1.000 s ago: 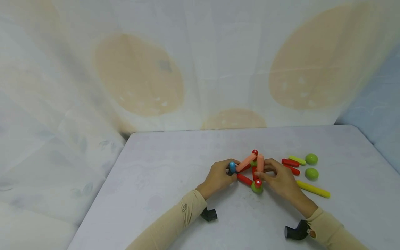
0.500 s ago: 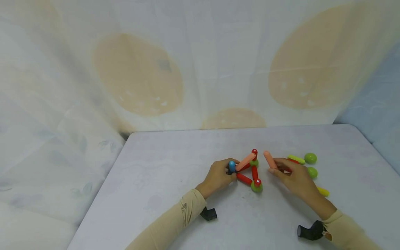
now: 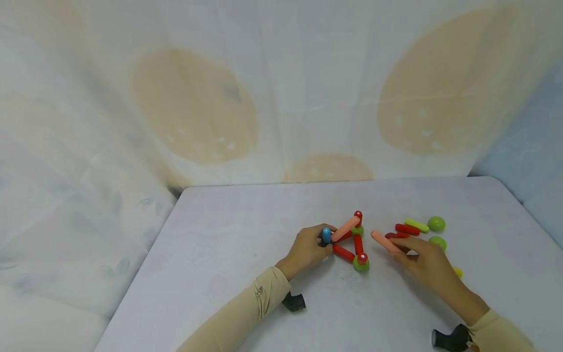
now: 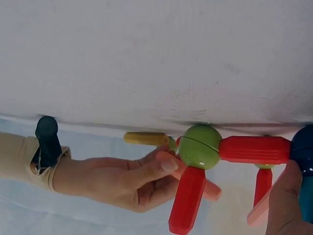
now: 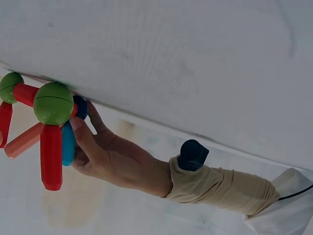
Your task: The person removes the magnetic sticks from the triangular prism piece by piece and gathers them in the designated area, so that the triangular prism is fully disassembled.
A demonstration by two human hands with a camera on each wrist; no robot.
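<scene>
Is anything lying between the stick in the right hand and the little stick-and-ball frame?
Nothing visible: only bare table separates the salmon stick, held in the right hand, from the frame, which the left hand grips.

Head view: taken from above, facing forward and down over table [image 3: 246,234]; both hands and toy structure [image 3: 349,239] seen at middle distance. Left wrist view: set low at table level, image inverted, structure [image 4: 205,161] close, right hand [image 4: 132,178] seen beyond. Right wrist view: likewise low and inverted, structure [image 5: 44,122] close, left hand [image 5: 105,156] behind. Structure shared by all three views.
</scene>
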